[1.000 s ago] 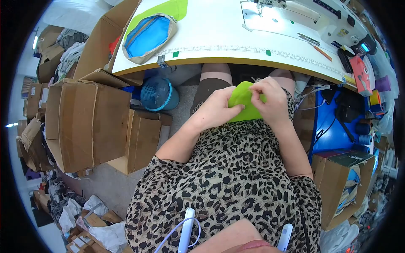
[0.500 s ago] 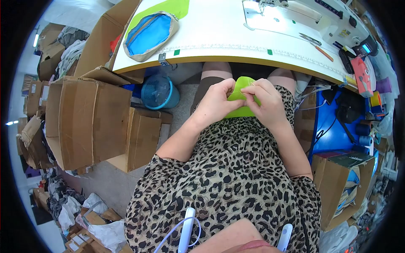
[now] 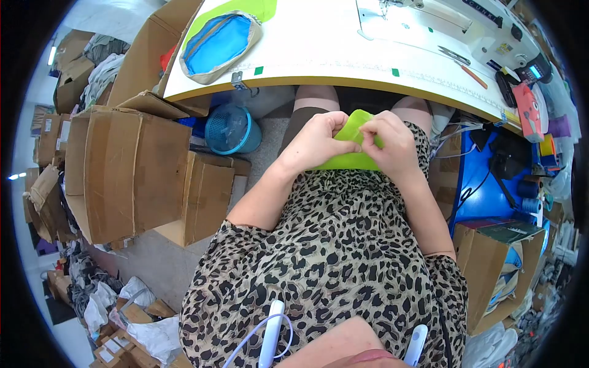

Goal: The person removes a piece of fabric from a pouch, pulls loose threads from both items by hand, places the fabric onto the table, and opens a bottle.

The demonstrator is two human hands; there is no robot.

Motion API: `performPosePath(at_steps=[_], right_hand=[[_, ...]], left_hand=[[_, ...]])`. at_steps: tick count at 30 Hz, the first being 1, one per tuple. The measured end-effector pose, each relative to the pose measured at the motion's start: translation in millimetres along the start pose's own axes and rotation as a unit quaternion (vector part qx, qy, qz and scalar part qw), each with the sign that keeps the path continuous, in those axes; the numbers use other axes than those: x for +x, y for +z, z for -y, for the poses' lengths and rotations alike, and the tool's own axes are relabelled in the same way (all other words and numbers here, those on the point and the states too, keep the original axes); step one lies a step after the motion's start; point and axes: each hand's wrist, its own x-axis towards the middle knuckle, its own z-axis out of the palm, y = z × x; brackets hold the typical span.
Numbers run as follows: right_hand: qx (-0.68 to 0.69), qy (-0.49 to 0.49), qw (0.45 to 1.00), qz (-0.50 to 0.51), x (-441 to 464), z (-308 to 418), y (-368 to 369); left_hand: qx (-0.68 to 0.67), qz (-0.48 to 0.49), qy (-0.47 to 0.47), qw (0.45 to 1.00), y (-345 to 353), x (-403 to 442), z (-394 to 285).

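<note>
Holding lime-green piece (image 3: pixel 348 162), left hand (image 3: pixel 316 144), right hand (image 3: pixel 392 145) (pinching)

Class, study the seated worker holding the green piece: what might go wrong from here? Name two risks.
The green piece is held off the table, so it might drop if the left hand loosens.

The orange tool lies near the table's front edge, so a bump might knock it off.

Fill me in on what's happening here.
A seated person is handling a lime-green fabric piece with bare hands: the left hand grips it while the right hand pinches at it. On the white table ahead, a blue-lined pouch lies open at left and a sewing machine stands at right.
</note>
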Motion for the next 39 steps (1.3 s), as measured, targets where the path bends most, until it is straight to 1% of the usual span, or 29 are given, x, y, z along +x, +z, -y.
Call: performPosePath(at_steps=[2, 3, 5, 7, 9, 10, 12, 13, 14, 16, 17, 18, 19, 20, 22, 24, 26, 29, 31, 32, 34, 35, 36, 37, 38, 39], right_hand=[[0.010, 0.037, 0.998, -0.042, 3, 1, -8], [0.037, 0.090, 0.994, -0.052, 1, -1, -12], [0.063, 0.114, 0.988, -0.083, 2, -7, -21], [0.120, 0.174, 0.972, -0.099, -3, -15, -29], [0.200, 0.226, 0.946, -0.120, -7, -21, -32], [0.199, 0.227, 0.946, -0.122, -9, -22, -33], [0.215, 0.237, 0.941, -0.115, -12, -23, -36], [0.214, 0.237, 0.941, -0.116, -12, -22, -37], [0.169, 0.220, 0.956, -0.098, -12, -19, -37], [0.070, 0.168, 0.981, -0.062, -6, -7, -39], [0.052, 0.152, 0.986, -0.053, -3, 0, -37], [0.034, 0.136, 0.989, -0.043, -2, 5, -35], [0.045, 0.131, 0.989, -0.043, -2, 5, -29], [0.045, 0.132, 0.989, -0.044, -2, 4, -25], [0.031, 0.100, 0.993, -0.046, -1, 4, -18], [0.019, 0.088, 0.995, -0.052, 1, 4, -14], [-0.008, 0.050, 0.997, -0.049, 1, 2, -12], [-0.010, 0.048, 0.998, -0.045, 1, 5, -13], [-0.025, 0.042, 0.998, -0.028, 1, 4, -15], [-0.041, 0.035, 0.998, -0.012, 1, 3, -15], [-0.041, 0.035, 0.999, -0.007, 0, 1, -15], [-0.041, 0.033, 0.999, -0.003, 0, 0, -15], [-0.041, 0.033, 0.999, -0.003, 0, 0, -16], [-0.017, 0.074, 0.996, -0.039, -1, 1, -17], [0.007, 0.116, 0.991, -0.073, -1, 1, -19], [0.013, 0.123, 0.987, -0.099, -1, -4, -23]], left_hand=[[-0.018, 0.001, -0.014, 1.000, -1, -1, -6], [-0.035, 0.004, -0.027, 0.999, -1, -2, -9], [-0.046, 0.016, -0.038, 0.998, -5, -2, -7], [-0.055, 0.032, -0.045, 0.997, -8, -1, -7], [-0.185, 0.039, -0.057, 0.980, -13, -3, -5], [-0.221, 0.053, -0.077, 0.971, -18, -2, 2], [-0.238, 0.047, -0.081, 0.967, -20, -5, 6], [-0.255, 0.039, -0.083, 0.963, -19, -6, 6], [-0.254, 0.041, -0.083, 0.963, -17, -7, 4], [-0.331, 0.018, -0.104, 0.938, -14, -10, -4], [-0.330, 0.019, -0.104, 0.938, -12, -11, -5], [-0.325, 0.004, -0.102, 0.940, -10, -12, -6], [-0.321, -0.011, -0.101, 0.942, -7, -13, -6], [-0.320, -0.010, -0.102, 0.942, -5, -14, -6], [-0.248, -0.001, -0.072, 0.966, -1, -14, -7], [-0.234, 0.006, -0.061, 0.970, -1, -15, -5], [-0.220, 0.012, -0.051, 0.974, 1, -16, -5], [-0.207, 0.007, -0.039, 0.978, 2, -16, -6], [-0.144, 0.046, -0.031, 0.988, 0, -17, -4], [-0.145, 0.047, -0.032, 0.988, -1, -17, -5], [-0.083, 0.065, -0.042, 0.993, -1, -17, -8], [-0.083, 0.066, -0.042, 0.994, -2, -16, -7], [-0.114, 0.054, -0.034, 0.991, -3, -16, -6], [-0.146, 0.041, -0.025, 0.988, -4, -16, -5], [-0.146, 0.039, -0.025, 0.988, -4, -16, -6], [-0.189, 0.019, -0.045, 0.981, -5, -18, -8]])
